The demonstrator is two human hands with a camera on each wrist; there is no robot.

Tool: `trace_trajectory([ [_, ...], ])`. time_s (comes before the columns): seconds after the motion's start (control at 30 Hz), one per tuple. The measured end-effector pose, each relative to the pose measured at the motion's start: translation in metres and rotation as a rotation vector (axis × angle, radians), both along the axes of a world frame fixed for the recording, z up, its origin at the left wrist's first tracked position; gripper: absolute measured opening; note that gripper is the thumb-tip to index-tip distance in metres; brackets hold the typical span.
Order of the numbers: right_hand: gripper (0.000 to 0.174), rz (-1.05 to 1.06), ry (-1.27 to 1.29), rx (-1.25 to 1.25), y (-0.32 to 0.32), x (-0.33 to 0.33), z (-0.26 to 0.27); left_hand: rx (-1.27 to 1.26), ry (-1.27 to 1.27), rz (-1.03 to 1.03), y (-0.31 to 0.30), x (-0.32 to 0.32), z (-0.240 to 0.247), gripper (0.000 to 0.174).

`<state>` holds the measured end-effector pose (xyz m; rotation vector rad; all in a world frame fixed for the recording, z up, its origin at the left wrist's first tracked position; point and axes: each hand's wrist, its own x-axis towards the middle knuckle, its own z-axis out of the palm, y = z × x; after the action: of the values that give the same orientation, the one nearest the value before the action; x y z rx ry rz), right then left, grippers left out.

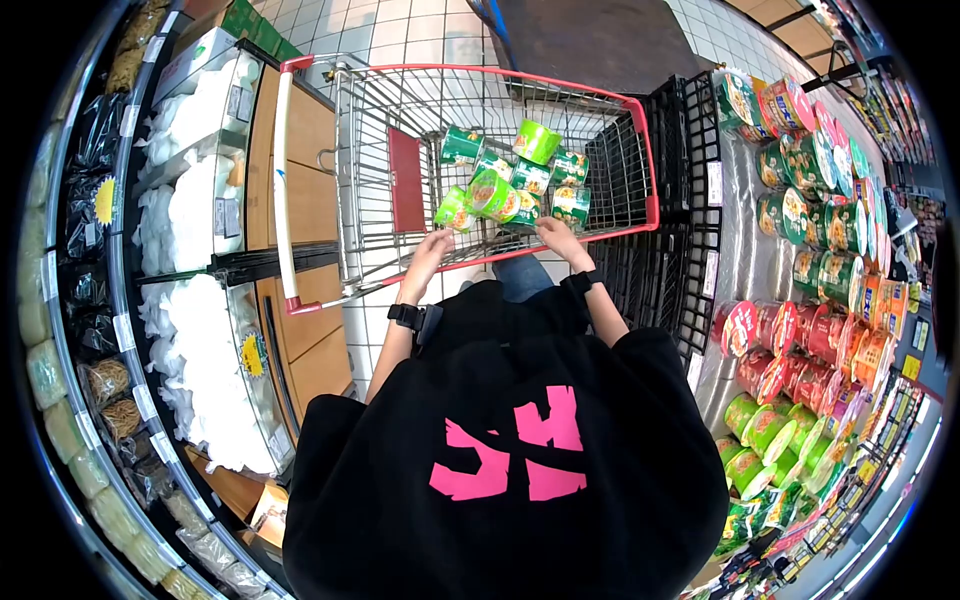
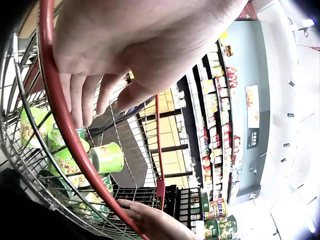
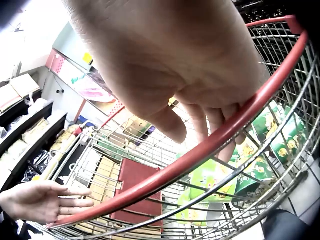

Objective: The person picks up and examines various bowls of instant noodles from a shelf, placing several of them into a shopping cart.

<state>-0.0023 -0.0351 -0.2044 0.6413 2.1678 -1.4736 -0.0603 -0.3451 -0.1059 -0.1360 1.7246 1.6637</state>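
My left hand (image 1: 430, 250) and right hand (image 1: 560, 238) reach over the near red rim of a wire shopping cart (image 1: 405, 180). Several green instant-noodle cups (image 1: 537, 142) lie in the cart, some tipped over. Close up in the left wrist view, the left hand (image 2: 135, 45) has its fingers loosely extended inside the rim (image 2: 65, 120), gripping no cup. The right hand (image 3: 175, 60) also hangs over the rim (image 3: 220, 135) in the right wrist view, fingers relaxed and partly behind it. Whether its fingertips touch the cups below is unclear.
Shelves of noodle cups, red (image 1: 790, 330) and green (image 1: 770, 430), line the right side beside black crates (image 1: 665, 150). White bagged goods (image 1: 205, 200) stand on the left next to packed shelves. A dark flat panel (image 1: 610, 40) lies beyond the cart.
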Motion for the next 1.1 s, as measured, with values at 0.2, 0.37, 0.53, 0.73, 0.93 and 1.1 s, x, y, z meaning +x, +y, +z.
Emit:
trace_trajectory([
  [0.2, 0.036, -0.076, 0.180, 0.180, -0.032, 0.016, 0.030, -0.075, 0.058, 0.021, -0.013, 0.012, 0.019, 0.033],
  [0.37, 0.024, -0.034, 0.290, 0.254, -0.055, 0.032, 0.052, -0.004, 0.134, 0.024, -0.019, 0.022, 0.015, 0.030],
  [0.53, 0.022, 0.009, 0.404, 0.337, -0.063, 0.056, 0.050, 0.024, 0.238, -0.027, -0.018, 0.027, 0.006, 0.028],
  [0.73, 0.028, -0.148, 0.532, 0.297, -0.073, 0.084, 0.069, 0.007, 0.362, -0.168, -0.015, 0.030, -0.016, 0.027],
  [0.93, 0.041, -0.262, 0.208, 0.193, -0.047, 0.142, 0.105, -0.013, 0.386, -0.219, -0.014, 0.035, -0.018, 0.030],
  [1.1, 0.044, -0.442, 0.135, 0.242, -0.030, 0.207, 0.099, -0.129, 0.446, -0.289, -0.012, 0.035, -0.019, 0.030],
])
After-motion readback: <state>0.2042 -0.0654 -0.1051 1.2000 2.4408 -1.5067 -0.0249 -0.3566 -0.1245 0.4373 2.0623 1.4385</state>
